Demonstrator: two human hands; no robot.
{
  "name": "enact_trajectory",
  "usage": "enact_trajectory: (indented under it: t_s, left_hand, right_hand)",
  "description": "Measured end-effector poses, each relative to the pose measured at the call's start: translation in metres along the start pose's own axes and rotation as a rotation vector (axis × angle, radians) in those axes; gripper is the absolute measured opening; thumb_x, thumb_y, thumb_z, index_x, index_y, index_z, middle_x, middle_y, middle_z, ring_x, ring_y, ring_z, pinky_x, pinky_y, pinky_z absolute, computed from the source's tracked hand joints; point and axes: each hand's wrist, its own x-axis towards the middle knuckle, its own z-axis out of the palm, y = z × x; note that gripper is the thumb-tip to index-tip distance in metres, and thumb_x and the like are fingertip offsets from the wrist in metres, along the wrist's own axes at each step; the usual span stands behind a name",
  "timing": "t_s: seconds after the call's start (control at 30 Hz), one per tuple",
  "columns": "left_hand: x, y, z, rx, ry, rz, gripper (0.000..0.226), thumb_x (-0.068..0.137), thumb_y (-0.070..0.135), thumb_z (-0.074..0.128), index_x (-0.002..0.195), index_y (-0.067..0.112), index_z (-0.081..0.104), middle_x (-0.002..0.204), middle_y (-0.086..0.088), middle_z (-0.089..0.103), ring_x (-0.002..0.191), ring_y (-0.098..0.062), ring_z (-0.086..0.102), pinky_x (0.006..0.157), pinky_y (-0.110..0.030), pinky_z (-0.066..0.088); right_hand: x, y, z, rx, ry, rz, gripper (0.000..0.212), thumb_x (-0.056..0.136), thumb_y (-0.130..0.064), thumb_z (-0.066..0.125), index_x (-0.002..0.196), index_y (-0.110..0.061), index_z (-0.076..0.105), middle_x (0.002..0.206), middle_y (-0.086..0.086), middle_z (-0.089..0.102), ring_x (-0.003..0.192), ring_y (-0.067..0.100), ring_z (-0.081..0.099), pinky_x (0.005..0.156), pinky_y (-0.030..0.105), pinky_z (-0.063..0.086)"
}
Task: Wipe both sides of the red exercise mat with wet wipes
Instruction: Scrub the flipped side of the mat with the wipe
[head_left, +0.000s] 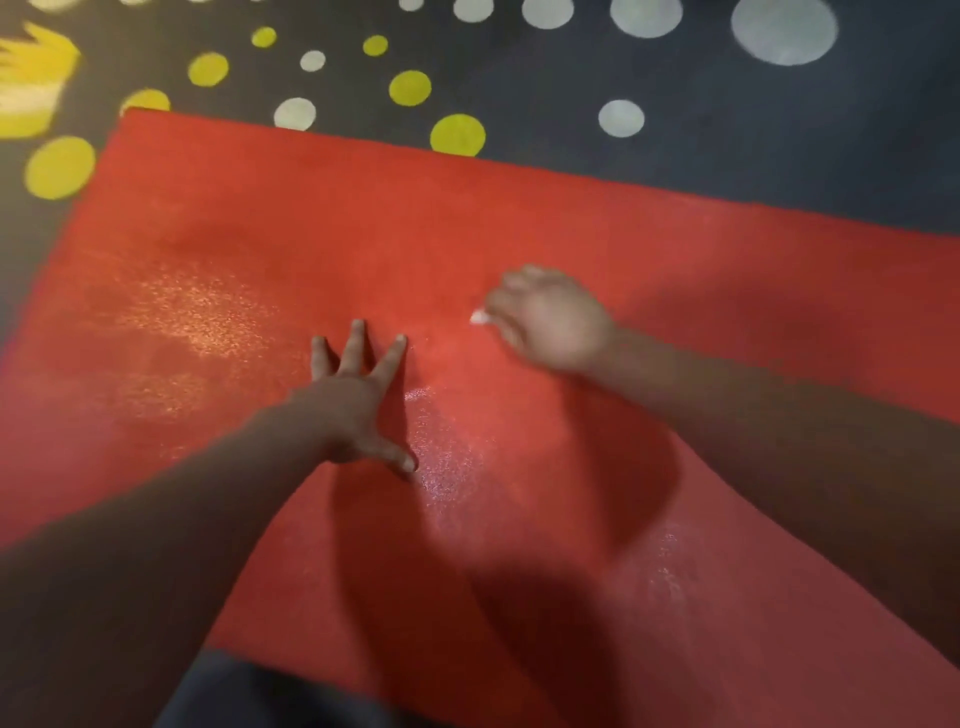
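Note:
The red exercise mat (270, 223) lies flat on the floor and fills most of the view. My left hand (358, 395) rests on it near the middle, fingers spread and straight. To the right and a little farther away, my right hand (550, 317) is blurred and curls over a white wet wipe (479, 317), of which only a small corner shows at the fingers. Shiny damp streaks mark the mat beside my left thumb and at the left.
A dark carpet (727, 150) with yellow and white dots lies under the mat, showing beyond its far edge. A yellow patterned shape (31, 88) sits at the far left. Dark fabric (249, 691) shows at the mat's near edge.

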Motion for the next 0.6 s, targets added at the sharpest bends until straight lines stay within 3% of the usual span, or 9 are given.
enact_trajectory:
  t_s: [0.1, 0.17, 0.23, 0.33, 0.4, 0.5, 0.57, 0.6]
  left_hand:
    - [0.001, 0.009, -0.001, 0.024, -0.029, -0.023, 0.157, 0.057, 0.066, 0.09, 0.149, 0.044, -0.035, 0.152, -0.004, -0.053, 0.144, -0.055, -0.031, 0.112, -0.077, 0.023]
    - [-0.001, 0.015, -0.003, 0.013, -0.04, -0.049, 0.155, 0.061, 0.057, 0.092, 0.151, 0.042, -0.034, 0.152, -0.003, -0.053, 0.144, -0.053, -0.032, 0.11, -0.079, 0.023]
    - [-0.002, 0.018, -0.003, -0.002, -0.043, -0.061, 0.154, 0.063, 0.05, 0.093, 0.153, 0.041, -0.032, 0.152, -0.002, -0.054, 0.144, -0.052, -0.033, 0.109, -0.08, 0.021]
    - [0.0, 0.017, -0.003, -0.028, -0.065, -0.065, 0.154, 0.065, 0.042, 0.094, 0.154, 0.04, -0.031, 0.149, -0.002, -0.057, 0.142, -0.053, -0.037, 0.109, -0.082, 0.018]
    - [0.002, 0.018, -0.004, -0.039, -0.083, -0.061, 0.154, 0.065, 0.039, 0.095, 0.153, 0.039, -0.032, 0.147, -0.002, -0.059, 0.14, -0.052, -0.039, 0.109, -0.082, 0.016]
    - [0.004, 0.016, -0.004, -0.051, -0.102, -0.069, 0.155, 0.066, 0.037, 0.095, 0.151, 0.04, -0.034, 0.145, -0.002, -0.06, 0.139, -0.053, -0.04, 0.11, -0.082, 0.015]
    - [0.005, 0.018, -0.005, -0.039, -0.109, -0.073, 0.155, 0.066, 0.038, 0.095, 0.15, 0.041, -0.035, 0.144, -0.002, -0.061, 0.139, -0.053, -0.04, 0.111, -0.082, 0.015]
    - [0.005, 0.019, -0.006, -0.038, -0.118, -0.081, 0.155, 0.066, 0.038, 0.095, 0.15, 0.04, -0.036, 0.142, -0.003, -0.062, 0.138, -0.053, -0.041, 0.111, -0.081, 0.015]
  right_hand:
    - [0.025, 0.048, -0.01, -0.098, 0.114, 0.476, 0.027, 0.098, -0.031, 0.048, 0.096, -0.008, 0.062, 0.093, 0.019, 0.062, 0.089, 0.041, 0.058, 0.075, 0.047, 0.05]
    - [0.032, 0.046, -0.009, -0.053, 0.11, 0.549, 0.024, 0.096, -0.026, 0.048, 0.098, -0.007, 0.062, 0.096, 0.02, 0.062, 0.092, 0.042, 0.058, 0.076, 0.046, 0.048]
    - [0.03, 0.022, 0.0, 0.066, 0.068, 0.369, 0.021, 0.093, -0.022, 0.049, 0.099, -0.009, 0.064, 0.093, 0.019, 0.062, 0.091, 0.04, 0.059, 0.077, 0.045, 0.048]
    - [0.007, -0.008, 0.011, 0.164, -0.149, -0.096, 0.017, 0.09, -0.02, 0.052, 0.104, -0.016, 0.06, 0.094, 0.009, 0.059, 0.091, 0.033, 0.056, 0.079, 0.041, 0.049]
    - [0.012, 0.008, 0.008, 0.088, -0.145, -0.187, 0.011, 0.095, -0.024, 0.052, 0.1, -0.017, 0.058, 0.09, 0.009, 0.057, 0.087, 0.033, 0.056, 0.075, 0.042, 0.05]
    - [0.05, 0.052, 0.001, -0.031, 0.123, 0.212, 0.03, 0.099, -0.033, 0.043, 0.089, -0.011, 0.059, 0.086, 0.016, 0.06, 0.081, 0.039, 0.057, 0.069, 0.047, 0.049]
    - [0.07, 0.066, -0.002, -0.052, 0.198, 0.466, 0.028, 0.097, -0.029, 0.045, 0.09, -0.008, 0.061, 0.09, 0.019, 0.062, 0.084, 0.041, 0.058, 0.07, 0.046, 0.046]
    - [0.076, 0.062, 0.0, -0.032, 0.192, 0.507, 0.022, 0.095, -0.024, 0.048, 0.092, -0.008, 0.063, 0.092, 0.018, 0.062, 0.086, 0.041, 0.058, 0.071, 0.045, 0.046]
